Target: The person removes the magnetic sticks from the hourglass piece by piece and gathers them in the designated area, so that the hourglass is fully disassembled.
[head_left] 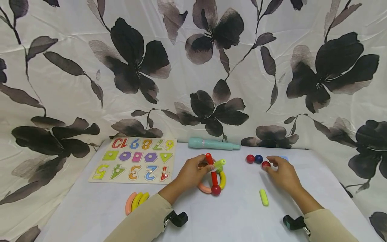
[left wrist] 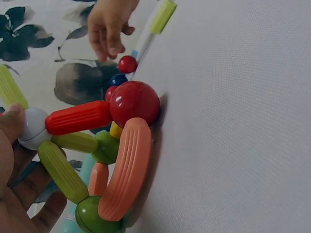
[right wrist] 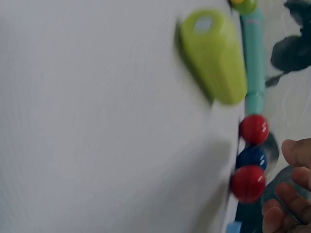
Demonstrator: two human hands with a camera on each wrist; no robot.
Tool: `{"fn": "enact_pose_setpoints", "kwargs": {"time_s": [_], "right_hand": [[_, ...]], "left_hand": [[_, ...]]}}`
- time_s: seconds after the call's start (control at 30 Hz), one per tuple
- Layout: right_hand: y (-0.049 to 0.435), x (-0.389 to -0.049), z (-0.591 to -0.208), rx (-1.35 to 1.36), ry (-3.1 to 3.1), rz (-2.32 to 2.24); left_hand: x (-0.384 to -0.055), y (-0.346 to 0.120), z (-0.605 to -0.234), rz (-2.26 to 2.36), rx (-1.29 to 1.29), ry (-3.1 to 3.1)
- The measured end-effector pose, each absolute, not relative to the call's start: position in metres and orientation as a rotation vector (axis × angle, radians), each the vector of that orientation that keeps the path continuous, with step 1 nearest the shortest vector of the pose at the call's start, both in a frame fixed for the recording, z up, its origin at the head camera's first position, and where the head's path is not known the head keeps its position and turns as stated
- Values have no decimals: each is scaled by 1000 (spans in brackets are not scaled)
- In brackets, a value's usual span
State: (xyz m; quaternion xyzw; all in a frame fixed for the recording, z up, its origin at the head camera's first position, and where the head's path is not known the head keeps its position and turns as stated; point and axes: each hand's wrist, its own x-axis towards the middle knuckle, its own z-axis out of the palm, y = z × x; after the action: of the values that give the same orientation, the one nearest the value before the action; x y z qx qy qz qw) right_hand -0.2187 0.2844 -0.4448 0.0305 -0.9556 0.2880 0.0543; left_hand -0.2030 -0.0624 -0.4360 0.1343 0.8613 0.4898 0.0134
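Observation:
My left hand (head_left: 193,171) pinches a structure of magnetic sticks and balls between thumb and fingers, around its white ball (left wrist: 35,127). Straight red sticks (head_left: 214,179), lime sticks (left wrist: 63,172), curved pink (left wrist: 127,170) and yellow sticks (head_left: 223,180) join at green balls (left wrist: 98,216) and a large red ball (left wrist: 135,103). That red ball sits low, by the tabletop. My right hand (head_left: 282,174) hovers at a loose red ball (head_left: 265,165), its fingers loosely bent; the right wrist view shows a gap between them. Beside it lie a blue ball (head_left: 258,159) and another red ball (head_left: 250,158).
A lime stick (head_left: 264,197) lies in front of my right hand. Several curved sticks (head_left: 137,202) lie at the front left. Behind them is a number and shape board (head_left: 141,173). A teal tube (head_left: 211,144) lies at the back edge, near a floral cloth.

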Motion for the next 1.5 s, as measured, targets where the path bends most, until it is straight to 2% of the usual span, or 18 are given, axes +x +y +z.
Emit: {"fn": "enact_pose_setpoints", "kwargs": {"time_s": [0.37,0.67,1.0,1.5], "right_hand": [[215,-189,-421,447,-2736,1029],[161,-171,-416,627,-2660,1166],[132,-179,-421,471,-2646,1315],[128,-179,-421,378,-2643,1412]], "left_hand": [[-202,-65,-437,1520,411,2666],[-200,-64,-435,1497,435,2671],[-200,-65,-437,1512,502,2685],[-200,-65,-436,1508,506,2695]]}}
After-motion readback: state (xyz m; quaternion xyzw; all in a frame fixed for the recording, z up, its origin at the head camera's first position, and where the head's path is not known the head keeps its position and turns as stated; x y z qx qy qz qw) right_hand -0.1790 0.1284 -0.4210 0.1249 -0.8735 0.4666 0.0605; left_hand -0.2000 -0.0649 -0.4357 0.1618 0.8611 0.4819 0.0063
